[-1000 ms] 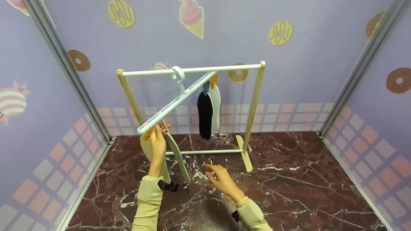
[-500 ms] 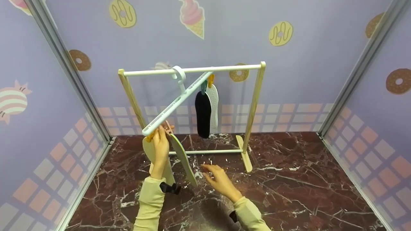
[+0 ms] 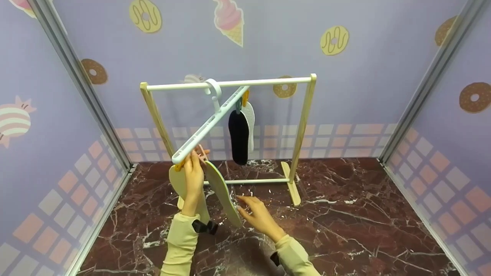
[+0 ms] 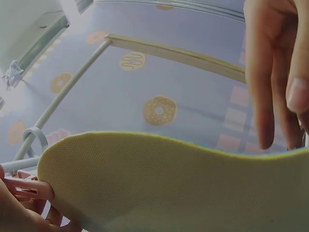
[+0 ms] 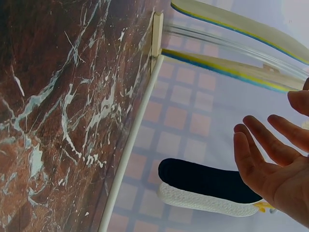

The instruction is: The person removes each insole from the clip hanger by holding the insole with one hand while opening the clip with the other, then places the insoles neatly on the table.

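My left hand (image 3: 195, 172) is at the near end of a white hanger (image 3: 211, 123). Its fingers pinch a pink clothespin (image 4: 30, 188), whose tip is on the top of a cream insole (image 4: 145, 179) with a yellow-blue edge. Beside it hangs another cream insole (image 3: 177, 178), with a yellow clothespin (image 3: 179, 167) at its top, partly behind the hand. Close to the lower edge of the pinched insole is my right hand (image 3: 262, 216), its fingers loosely spread and holding nothing; I cannot tell whether they touch the insole.
The hanger hooks over the white bar (image 3: 264, 82) of a wooden rack (image 3: 303, 126). From its far end hang a black insole (image 3: 238, 138) and a white insole (image 3: 250, 126) on clothespins. Patterned walls enclose the dark marble surface (image 3: 345, 230).
The hanger has turned on the bar: its near end has shifted right, and the black and white insoles left. My left hand moved right with the clothespin; my right hand came slightly left, nearer the insole.
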A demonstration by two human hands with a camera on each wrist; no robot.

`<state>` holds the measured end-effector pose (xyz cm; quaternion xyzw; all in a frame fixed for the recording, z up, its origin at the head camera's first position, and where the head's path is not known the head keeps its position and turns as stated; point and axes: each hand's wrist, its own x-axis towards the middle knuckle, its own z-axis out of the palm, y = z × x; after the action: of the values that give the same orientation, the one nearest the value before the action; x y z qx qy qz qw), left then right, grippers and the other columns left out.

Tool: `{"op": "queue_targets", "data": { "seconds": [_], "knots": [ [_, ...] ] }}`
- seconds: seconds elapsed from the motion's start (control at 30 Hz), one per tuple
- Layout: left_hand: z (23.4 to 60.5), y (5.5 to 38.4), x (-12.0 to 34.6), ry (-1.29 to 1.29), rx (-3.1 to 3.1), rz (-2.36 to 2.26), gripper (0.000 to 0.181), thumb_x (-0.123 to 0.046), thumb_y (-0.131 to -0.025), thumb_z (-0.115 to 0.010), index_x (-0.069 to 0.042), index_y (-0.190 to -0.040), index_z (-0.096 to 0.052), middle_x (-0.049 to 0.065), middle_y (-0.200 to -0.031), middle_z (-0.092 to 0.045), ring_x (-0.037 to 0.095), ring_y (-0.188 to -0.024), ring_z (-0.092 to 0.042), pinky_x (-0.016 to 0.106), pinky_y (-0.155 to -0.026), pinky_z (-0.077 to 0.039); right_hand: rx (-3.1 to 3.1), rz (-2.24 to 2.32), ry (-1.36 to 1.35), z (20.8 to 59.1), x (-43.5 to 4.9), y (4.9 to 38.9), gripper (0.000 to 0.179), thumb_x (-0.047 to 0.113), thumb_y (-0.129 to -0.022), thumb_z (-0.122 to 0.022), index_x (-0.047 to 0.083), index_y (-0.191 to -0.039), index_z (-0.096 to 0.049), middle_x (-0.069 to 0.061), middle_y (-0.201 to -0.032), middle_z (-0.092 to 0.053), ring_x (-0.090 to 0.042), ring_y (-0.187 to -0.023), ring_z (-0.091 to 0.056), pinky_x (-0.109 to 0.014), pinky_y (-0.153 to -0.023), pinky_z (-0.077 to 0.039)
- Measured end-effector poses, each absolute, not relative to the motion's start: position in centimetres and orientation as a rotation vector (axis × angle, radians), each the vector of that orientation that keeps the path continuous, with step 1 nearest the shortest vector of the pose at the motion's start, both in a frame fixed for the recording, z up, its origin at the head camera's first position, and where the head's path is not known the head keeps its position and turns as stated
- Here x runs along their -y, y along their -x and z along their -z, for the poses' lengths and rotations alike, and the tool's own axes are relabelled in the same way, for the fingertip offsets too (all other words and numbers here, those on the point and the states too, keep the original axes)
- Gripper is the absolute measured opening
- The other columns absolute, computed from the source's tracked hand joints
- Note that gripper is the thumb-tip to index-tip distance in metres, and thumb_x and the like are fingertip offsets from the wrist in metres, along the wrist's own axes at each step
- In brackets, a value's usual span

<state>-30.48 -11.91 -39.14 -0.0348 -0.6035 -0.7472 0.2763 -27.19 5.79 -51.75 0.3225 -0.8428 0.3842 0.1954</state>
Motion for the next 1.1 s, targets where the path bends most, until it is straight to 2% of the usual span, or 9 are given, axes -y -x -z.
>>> {"op": "queue_targets", "data": {
  "seconds": [0.07, 0.23, 0.53, 0.73, 0.83, 0.93, 1.1],
  "knots": [
    [39.03, 30.34, 11.75, 0.089, 1.613, 2.014, 0.035, -0.011, -0.098, -0.025, 0.012, -0.120, -0.041, 0.021, -0.094, -0.062, 0.000, -0.076, -0.052, 0.016, -0.071, -0.041, 2.365, -1.074, -0.906, 51.76, -5.75, 27.17, 0.033, 0.020, -0.089, -0.054, 0.003, -0.117, -0.054, -0.010, -0.100, -0.063, -0.022, -0.088, -0.058, -0.027, -0.072, -0.050],
    [38.96, 30.12, 11.56, 0.086, 1.618, 2.009, 0.034, -0.011, -0.098, -0.026, 0.010, -0.118, -0.043, 0.013, -0.090, -0.065, 0.001, -0.077, -0.052, 0.016, -0.071, -0.040, 2.395, -1.100, -0.905, 51.63, -5.61, 27.12, 0.035, 0.023, -0.090, -0.052, 0.003, -0.119, -0.054, -0.007, -0.100, -0.062, -0.017, -0.088, -0.057, -0.021, -0.071, -0.049],
    [38.88, 29.70, 11.19, 0.103, 1.574, 2.080, 0.034, -0.010, -0.097, -0.026, 0.010, -0.120, -0.041, 0.001, -0.087, -0.065, 0.002, -0.078, -0.053, 0.016, -0.071, -0.040, 2.417, -1.106, -0.885, 51.35, -5.38, 27.14, 0.035, 0.023, -0.089, -0.053, 0.003, -0.117, -0.055, -0.008, -0.097, -0.064, -0.018, -0.086, -0.058, -0.019, -0.070, -0.049],
    [38.71, 29.59, 11.04, 0.107, 1.587, 2.089, 0.036, -0.012, -0.098, -0.026, 0.012, -0.119, -0.041, -0.003, -0.086, -0.063, 0.004, -0.075, -0.052, 0.016, -0.069, -0.040, 2.423, -1.118, -0.882, 51.21, -5.42, 27.25, 0.035, 0.024, -0.089, -0.053, 0.003, -0.117, -0.055, -0.009, -0.098, -0.063, -0.021, -0.087, -0.058, -0.022, -0.070, -0.050],
    [38.68, 29.55, 11.00, 0.113, 1.583, 2.092, 0.036, -0.012, -0.098, -0.026, 0.012, -0.120, -0.041, -0.003, -0.086, -0.063, 0.005, -0.076, -0.053, 0.017, -0.070, -0.040, 2.409, -1.115, -0.891, 51.20, -5.44, 27.32, 0.034, 0.024, -0.089, -0.052, 0.003, -0.116, -0.055, -0.011, -0.099, -0.063, -0.022, -0.086, -0.059, -0.025, -0.069, -0.051],
    [38.65, 29.47, 10.95, 0.114, 1.581, 2.089, 0.035, -0.011, -0.097, -0.026, 0.011, -0.120, -0.042, 0.002, -0.088, -0.064, 0.005, -0.076, -0.053, 0.017, -0.071, -0.041, 2.386, -1.107, -0.897, 51.26, -5.43, 27.35, 0.031, 0.022, -0.089, -0.053, 0.003, -0.113, -0.057, -0.012, -0.098, -0.064, -0.021, -0.084, -0.059, -0.029, -0.069, -0.052],
    [38.59, 29.40, 10.92, 0.121, 1.588, 2.095, 0.035, -0.010, -0.097, -0.026, 0.012, -0.119, -0.042, 0.004, -0.091, -0.063, 0.002, -0.076, -0.052, 0.016, -0.071, -0.041, 2.363, -1.082, -0.892, 51.39, -5.38, 27.37, 0.028, 0.021, -0.088, -0.055, 0.004, -0.110, -0.058, -0.011, -0.097, -0.066, -0.019, -0.082, -0.060, -0.027, -0.071, -0.050]
  ]
}}
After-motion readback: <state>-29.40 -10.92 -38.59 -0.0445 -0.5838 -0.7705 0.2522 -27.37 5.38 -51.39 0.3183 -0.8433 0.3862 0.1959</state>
